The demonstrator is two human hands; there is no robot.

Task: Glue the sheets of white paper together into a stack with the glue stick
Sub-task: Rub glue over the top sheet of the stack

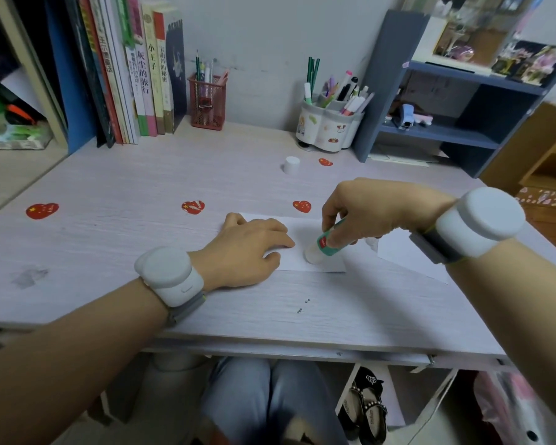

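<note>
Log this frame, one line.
step: gluing | left hand: flat on paper sheet | right hand: presses glue stick onto sheet | cap: off, on desk

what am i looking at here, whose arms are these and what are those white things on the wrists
There is no machine here. This is one picture from a camera worn on a person's head, looking forward and down at their own two arms over a desk.

The white round things are devices strapped to each wrist, one on the left and one on the right; what they do the picture does not show.

The left hand lies flat on a sheet of white paper, pinning it down. The right hand pinches a glue stick with a green label, its tip down on that sheet. Another white sheet lies to the right, partly under the right arm. The small white cap farther back is probably the glue stick's.

Also there: red heart stickers, pen holders and books.
</note>
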